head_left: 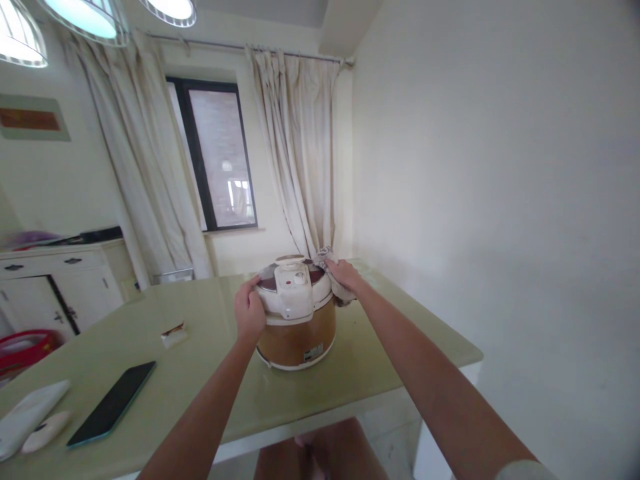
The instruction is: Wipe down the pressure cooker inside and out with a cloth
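A round electric cooker (pixel 295 337) with a brown body, white trim and a dark see-through lid stands upright on the pale green table. Its white control housing, with a dial, faces me. My left hand (pixel 249 311) grips the left side of the cooker at the lid's rim, fingers curled over the edge. In my right hand (pixel 345 275) is a crumpled greyish patterned cloth (pixel 342 292), pressed against the cooker's right side near the rim. Part of the cloth hangs below the hand.
On the left of the table (pixel 200 400) lie a dark phone (pixel 114 403), a white device (pixel 33 415), a small rounded white case (pixel 46 431) and a small packet (pixel 174 335). A wall (pixel 500 200) rises along the right side. Curtains (pixel 305 147) hang behind.
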### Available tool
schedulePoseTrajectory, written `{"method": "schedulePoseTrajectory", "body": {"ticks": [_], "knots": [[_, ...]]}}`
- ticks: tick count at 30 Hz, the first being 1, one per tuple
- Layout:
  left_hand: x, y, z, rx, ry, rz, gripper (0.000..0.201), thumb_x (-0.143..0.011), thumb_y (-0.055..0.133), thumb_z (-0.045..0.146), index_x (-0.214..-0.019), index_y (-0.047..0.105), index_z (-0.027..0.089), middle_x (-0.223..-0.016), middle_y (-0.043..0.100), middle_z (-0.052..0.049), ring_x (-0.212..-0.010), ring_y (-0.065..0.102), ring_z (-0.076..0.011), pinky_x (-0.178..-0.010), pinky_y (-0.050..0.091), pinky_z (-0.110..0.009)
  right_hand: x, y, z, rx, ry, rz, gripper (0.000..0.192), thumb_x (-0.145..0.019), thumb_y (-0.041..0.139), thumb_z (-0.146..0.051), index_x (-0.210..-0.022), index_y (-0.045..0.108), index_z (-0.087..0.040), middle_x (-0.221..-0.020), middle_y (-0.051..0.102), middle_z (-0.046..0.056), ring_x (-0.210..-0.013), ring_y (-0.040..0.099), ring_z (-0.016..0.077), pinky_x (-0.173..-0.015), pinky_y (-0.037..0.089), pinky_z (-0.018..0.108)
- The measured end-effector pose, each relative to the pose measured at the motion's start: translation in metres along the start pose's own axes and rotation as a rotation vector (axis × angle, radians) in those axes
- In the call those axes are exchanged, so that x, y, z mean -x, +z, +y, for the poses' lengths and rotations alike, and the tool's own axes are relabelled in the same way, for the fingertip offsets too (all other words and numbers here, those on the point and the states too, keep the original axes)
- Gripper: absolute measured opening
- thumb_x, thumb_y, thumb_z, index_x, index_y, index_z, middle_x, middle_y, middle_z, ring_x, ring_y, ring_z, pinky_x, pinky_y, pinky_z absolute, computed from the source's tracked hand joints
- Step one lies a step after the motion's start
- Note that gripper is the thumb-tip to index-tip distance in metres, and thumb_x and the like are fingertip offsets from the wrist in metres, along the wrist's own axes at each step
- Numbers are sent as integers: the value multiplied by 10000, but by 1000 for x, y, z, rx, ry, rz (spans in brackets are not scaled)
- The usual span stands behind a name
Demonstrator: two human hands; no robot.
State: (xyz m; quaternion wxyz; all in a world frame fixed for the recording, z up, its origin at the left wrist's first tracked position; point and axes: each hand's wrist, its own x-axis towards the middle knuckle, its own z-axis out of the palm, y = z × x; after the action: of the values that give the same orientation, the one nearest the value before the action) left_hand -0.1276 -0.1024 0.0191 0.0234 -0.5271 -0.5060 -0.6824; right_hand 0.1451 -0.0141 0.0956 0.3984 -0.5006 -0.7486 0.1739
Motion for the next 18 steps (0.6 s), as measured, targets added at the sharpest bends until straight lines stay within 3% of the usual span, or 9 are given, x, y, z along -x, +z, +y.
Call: {"method": "schedulePoseTrajectory", "body": {"ticks": [2,4,9,12,18], "knots": [[0,0,-1,7,0,3,416,-913,388,221,-1146,732,198,-1257,746,-100,-1245,643,-268,-1163,460,-465,10,4,-6,110,115,58,579,-1019,514,-636,-1134,790,-140,-970,775,215,-1019,730,357,-833,503,398],[0,1,-2,12,0,7,415,-912,390,221,-1143,734,196,-1253,748,-104,-1239,646,-271,-1161,459,-469,24,9,-17,238,132,106,565,-1026,498,-613,-1217,766,-153,-1115,759,218,-1079,717,356,-883,506,408],[0,2,-1,26,-2,17,419,-901,401,236,-1142,736,166,-1238,754,-119,-1221,657,-270,-1146,469,-465,50,15,-45,409,-126,124,463,-1023,525,-565,-1292,733,-250,-1338,692,129,-1250,631,316,-1057,451,442],[0,1,0,28,-6,14,421,-899,401,235,-1141,738,165,-1234,757,-115,-1222,659,-268,-1143,471,-462,41,12,-44,311,-123,60,481,-1024,528,-586,-1264,736,-224,-1318,713,116,-1241,640,289,-1045,461,391],[0,-1,1,8,1,-3,430,-904,393,230,-1156,735,163,-1242,756,-120,-1226,653,-276,-1143,467,-480,-4,2,-17,121,152,-18,505,-996,582,-590,-1160,774,-152,-1181,775,176,-1112,720,319,-919,515,372]]}}
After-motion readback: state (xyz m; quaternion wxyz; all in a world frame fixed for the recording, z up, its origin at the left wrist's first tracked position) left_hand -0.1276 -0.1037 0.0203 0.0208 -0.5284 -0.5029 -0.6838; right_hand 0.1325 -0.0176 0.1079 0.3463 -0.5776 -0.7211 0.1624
